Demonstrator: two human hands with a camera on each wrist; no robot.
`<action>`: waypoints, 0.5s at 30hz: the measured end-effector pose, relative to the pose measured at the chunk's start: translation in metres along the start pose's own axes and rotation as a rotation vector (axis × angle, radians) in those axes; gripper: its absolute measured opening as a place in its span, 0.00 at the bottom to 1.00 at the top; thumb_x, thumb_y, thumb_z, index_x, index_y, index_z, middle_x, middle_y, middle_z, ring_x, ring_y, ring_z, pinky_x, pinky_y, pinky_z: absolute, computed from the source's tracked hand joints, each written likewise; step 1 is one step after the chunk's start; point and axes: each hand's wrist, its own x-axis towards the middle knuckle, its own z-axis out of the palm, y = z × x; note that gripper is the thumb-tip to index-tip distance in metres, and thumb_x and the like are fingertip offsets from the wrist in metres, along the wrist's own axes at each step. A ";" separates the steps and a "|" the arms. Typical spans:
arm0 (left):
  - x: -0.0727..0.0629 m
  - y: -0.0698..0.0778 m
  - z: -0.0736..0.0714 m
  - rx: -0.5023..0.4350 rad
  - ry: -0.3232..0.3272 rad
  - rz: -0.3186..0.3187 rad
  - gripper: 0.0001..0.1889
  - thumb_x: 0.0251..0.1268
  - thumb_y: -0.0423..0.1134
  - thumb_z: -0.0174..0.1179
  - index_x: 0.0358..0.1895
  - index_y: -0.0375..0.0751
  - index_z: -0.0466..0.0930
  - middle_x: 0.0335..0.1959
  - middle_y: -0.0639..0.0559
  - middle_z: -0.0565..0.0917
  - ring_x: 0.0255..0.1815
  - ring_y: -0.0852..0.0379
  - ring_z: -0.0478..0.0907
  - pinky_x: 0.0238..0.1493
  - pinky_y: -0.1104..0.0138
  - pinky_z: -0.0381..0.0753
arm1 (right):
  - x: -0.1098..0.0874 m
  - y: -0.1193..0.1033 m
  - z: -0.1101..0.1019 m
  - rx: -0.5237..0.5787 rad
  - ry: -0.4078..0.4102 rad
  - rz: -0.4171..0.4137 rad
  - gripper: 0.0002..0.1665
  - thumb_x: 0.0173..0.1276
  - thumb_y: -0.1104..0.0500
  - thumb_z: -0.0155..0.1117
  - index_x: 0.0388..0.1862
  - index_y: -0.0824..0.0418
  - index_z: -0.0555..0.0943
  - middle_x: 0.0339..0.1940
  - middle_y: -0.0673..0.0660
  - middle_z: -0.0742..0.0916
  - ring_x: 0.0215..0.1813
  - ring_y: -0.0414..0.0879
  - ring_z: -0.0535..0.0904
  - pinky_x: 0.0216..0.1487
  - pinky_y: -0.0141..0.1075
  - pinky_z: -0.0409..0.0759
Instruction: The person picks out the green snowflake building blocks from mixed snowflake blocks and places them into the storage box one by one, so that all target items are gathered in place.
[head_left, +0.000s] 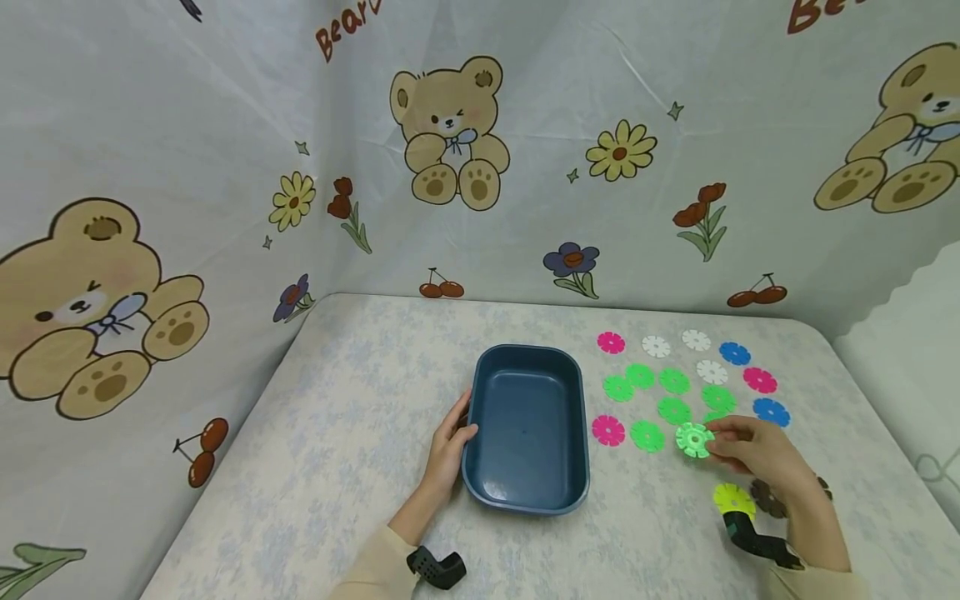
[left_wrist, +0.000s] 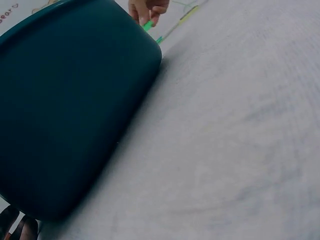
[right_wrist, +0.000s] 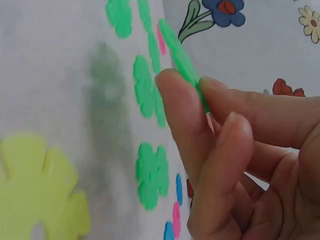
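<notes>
Right hand (head_left: 765,457) is pinching a lifted green disc (head_left: 692,440) by its edge, right of the blue tray (head_left: 528,433)
The right grip is catching only a sliver of the disc's edge, so a loosening pinch could be letting it slip onto the counter (head_left: 337,433); a low sweep could be scattering the other green discs (head_left: 648,436) close by; the left hand (head_left: 447,446) is holding the tray's left side, and pulling unevenly could be skewing it

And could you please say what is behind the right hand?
A green disc peeks out above the right hand, and brown pieces flank its wrist; the rest is covered.
</notes>
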 end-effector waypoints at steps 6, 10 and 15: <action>0.000 0.000 -0.001 0.006 0.000 -0.002 0.29 0.73 0.36 0.48 0.76 0.48 0.58 0.76 0.46 0.61 0.72 0.45 0.62 0.67 0.61 0.63 | 0.004 -0.032 0.008 0.059 0.006 -0.077 0.30 0.70 0.59 0.63 0.61 0.78 0.70 0.38 0.56 0.83 0.34 0.45 0.88 0.32 0.31 0.82; 0.000 0.000 -0.001 0.005 -0.001 0.000 0.29 0.73 0.36 0.48 0.76 0.48 0.58 0.76 0.45 0.61 0.72 0.45 0.62 0.67 0.62 0.64 | 0.014 -0.061 0.017 0.113 -0.011 -0.160 0.27 0.71 0.60 0.61 0.60 0.79 0.71 0.36 0.55 0.86 0.34 0.43 0.88 0.33 0.31 0.83; 0.000 -0.001 -0.001 -0.002 -0.013 0.000 0.29 0.74 0.36 0.48 0.77 0.48 0.58 0.77 0.46 0.60 0.73 0.45 0.61 0.66 0.65 0.64 | 0.030 -0.099 0.037 0.190 -0.031 -0.221 0.26 0.71 0.61 0.61 0.59 0.79 0.70 0.38 0.58 0.85 0.34 0.40 0.88 0.34 0.30 0.83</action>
